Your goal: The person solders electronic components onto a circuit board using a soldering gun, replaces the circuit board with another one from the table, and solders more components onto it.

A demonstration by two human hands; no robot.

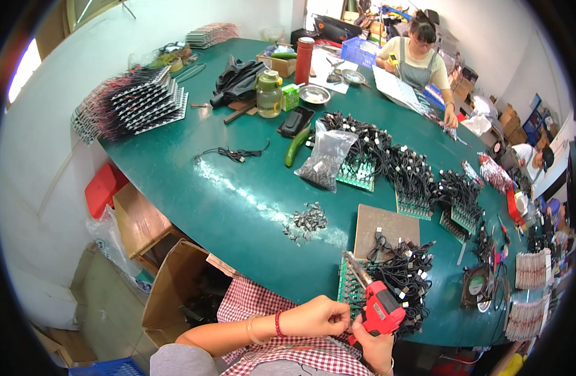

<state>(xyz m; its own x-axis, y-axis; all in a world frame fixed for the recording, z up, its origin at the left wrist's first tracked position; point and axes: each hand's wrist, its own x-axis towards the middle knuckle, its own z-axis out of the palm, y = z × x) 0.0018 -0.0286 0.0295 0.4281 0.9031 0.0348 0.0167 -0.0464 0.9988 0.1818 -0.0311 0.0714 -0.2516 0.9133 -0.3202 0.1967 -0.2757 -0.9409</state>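
My right hand (pixel 374 346) is wrapped round the handle of a red soldering gun (pixel 383 309). Its metal barrel points up and to the left, over a green circuit board (pixel 349 283) crowded with black USB cables (pixel 406 276). Beside the gun, my left hand (pixel 329 316) is closed with its fingers curled; whatever they may hold is hidden. A brown square board (pixel 385 227) lies just beyond, with a cable end resting on it. To the left of that board is a small heap of dark metal parts (pixel 305 222).
More cable-laden boards (pixel 413 178) run across the green table (pixel 238 207). A bag of small parts (pixel 327 155), a cucumber (pixel 297 147), a bottle (pixel 269 94) and stacked strips (pixel 144 103) lie farther off. Another person (pixel 419 59) works at the far side. A cardboard box (pixel 175 294) stands below the near edge.
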